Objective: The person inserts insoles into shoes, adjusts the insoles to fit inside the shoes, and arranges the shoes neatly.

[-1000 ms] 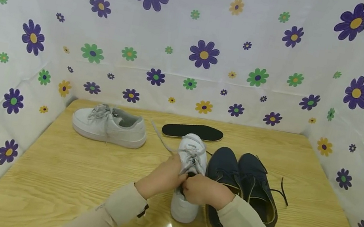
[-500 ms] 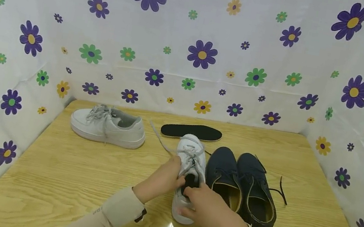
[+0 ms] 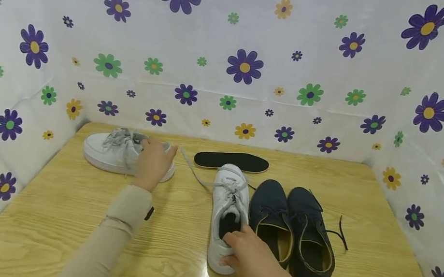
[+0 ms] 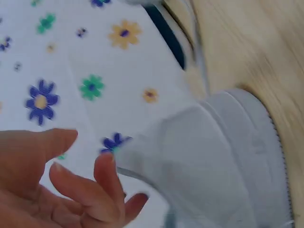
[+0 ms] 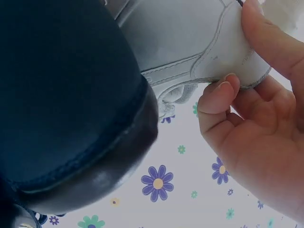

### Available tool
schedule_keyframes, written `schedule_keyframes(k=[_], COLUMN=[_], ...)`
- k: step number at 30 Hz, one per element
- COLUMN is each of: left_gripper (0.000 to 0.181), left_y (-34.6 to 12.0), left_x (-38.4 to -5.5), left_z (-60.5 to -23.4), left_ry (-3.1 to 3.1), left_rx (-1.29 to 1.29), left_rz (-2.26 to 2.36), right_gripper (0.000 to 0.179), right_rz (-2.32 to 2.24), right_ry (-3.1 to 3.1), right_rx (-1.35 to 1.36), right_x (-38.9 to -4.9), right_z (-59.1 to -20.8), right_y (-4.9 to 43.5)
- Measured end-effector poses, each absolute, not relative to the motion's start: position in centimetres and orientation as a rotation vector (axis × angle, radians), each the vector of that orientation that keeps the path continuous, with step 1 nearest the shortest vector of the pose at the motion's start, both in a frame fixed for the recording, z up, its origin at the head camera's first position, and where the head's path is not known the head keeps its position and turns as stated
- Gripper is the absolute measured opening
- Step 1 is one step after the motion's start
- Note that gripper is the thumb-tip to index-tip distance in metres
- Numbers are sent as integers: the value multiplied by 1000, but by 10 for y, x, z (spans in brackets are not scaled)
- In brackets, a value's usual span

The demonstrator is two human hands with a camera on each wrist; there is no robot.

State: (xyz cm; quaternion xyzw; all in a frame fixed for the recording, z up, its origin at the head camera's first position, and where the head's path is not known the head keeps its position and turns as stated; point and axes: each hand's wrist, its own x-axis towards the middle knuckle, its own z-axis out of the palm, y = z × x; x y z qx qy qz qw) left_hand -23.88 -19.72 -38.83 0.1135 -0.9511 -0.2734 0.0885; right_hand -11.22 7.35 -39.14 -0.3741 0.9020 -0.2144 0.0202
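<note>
In the head view, a white sneaker point(image 3: 232, 190) with grey laces and a dark inside stands mid-table, toe pointing away. My right hand point(image 3: 256, 264) grips it at the heel; in the right wrist view the thumb lies on the heel point(image 5: 237, 52) and the fingers curl over the collar. Over at the left, a second white sneaker point(image 3: 107, 151) lies with its toe to the left. My left hand point(image 3: 152, 161) reaches over its heel end, blurred, hiding part of the opening. The left wrist view shows the left hand point(image 4: 90, 190) loosely bent beside the sneaker's heel, holding nothing.
A black insole point(image 3: 231, 160) lies behind the middle sneaker, with a loose grey lace point(image 3: 194, 171) nearby. Two dark navy shoes point(image 3: 271, 200) stand close on the right, right by my right hand. A flowered white cloth point(image 3: 236, 106) walls the wooden table point(image 3: 73, 211).
My left hand has left the middle sneaker and moved left and away to the other white sneaker. The right hand has shifted from inside the opening to the heel.
</note>
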Motion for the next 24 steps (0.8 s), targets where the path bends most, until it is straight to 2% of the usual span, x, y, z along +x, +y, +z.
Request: schedule_keyframes(k=[3,9,16,24], left_gripper=[72,54,38,17], left_y=[-208,-212,-205,-191], left_x=[-251,-248,-200,-139], left_z=[-398,-418,-419,-434], left_ry=[-2883,-2878,-2865,-2704], left_rx=[349,233,-86,-396], left_rz=[-782,-576,-443,-556], right_gripper=[25,25,25,26], right_rz=[-671,-692,-707,-701], right_ry=[2809,2828,2847,2862], right_rx=[-1161,-1162,-1121,-1167], right_x=[-112,-111,-109,-108], right_z=[-392,-394,-394,-396], right_y=[74,75,74,73])
